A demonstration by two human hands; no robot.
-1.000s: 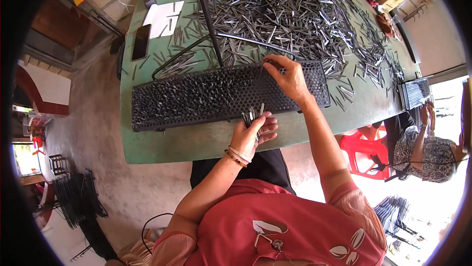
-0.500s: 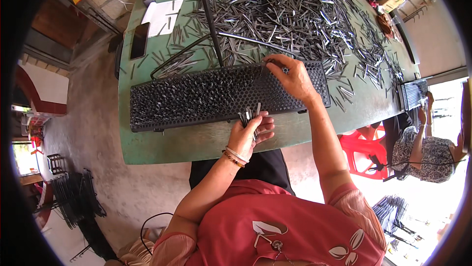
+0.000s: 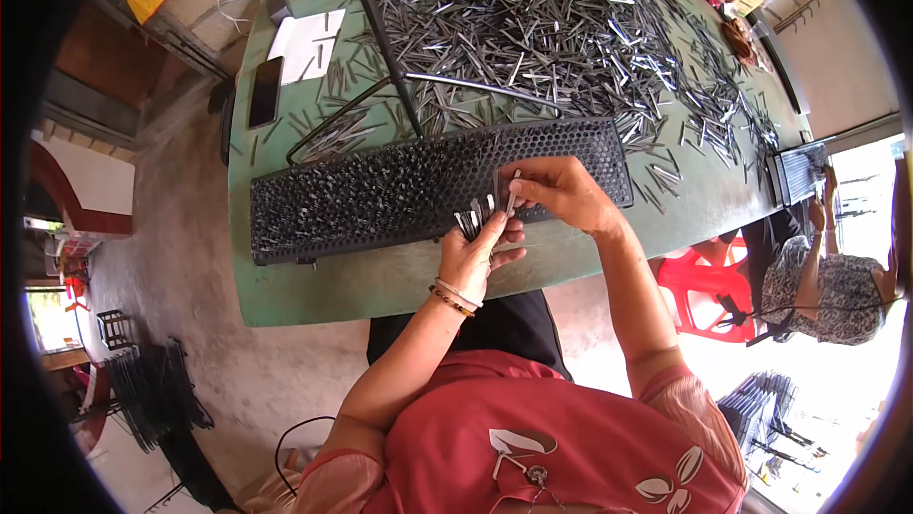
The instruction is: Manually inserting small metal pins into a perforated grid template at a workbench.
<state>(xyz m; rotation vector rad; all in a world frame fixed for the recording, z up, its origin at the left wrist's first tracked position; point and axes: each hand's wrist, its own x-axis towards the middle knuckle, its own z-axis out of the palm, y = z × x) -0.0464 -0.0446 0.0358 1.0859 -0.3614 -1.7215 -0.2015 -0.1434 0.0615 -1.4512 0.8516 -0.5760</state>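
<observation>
My left hand [image 3: 475, 255] is closed round a small bunch of thin metal strips [image 3: 472, 219], their ends sticking up past the thumb. Just above it, my right hand [image 3: 568, 195] pinches a single thin strip [image 3: 514, 189] between thumb and fingers, close to the bunch. Both hands are at the near edge of a long black perforated rack [image 3: 571, 145] with a honeycomb of holes. Strips stand packed in the holes over its left part, while bare holes show toward the right. A black metal frame [image 3: 380, 34] rises behind the rack.
Across the green table [image 3: 314, 295] spreads a large heap of loose dark strips [image 3: 542, 29]. A phone [image 3: 265, 93] and white paper [image 3: 306, 43] lie at left. On the right, another person [image 3: 827, 286] works beside a red plastic stool [image 3: 702, 290] and a similar rack [image 3: 801, 174].
My right hand has come down from the rack's holes to the bunch, where it now pinches a strip. My left hand stays nearly in place, still holding its strips.
</observation>
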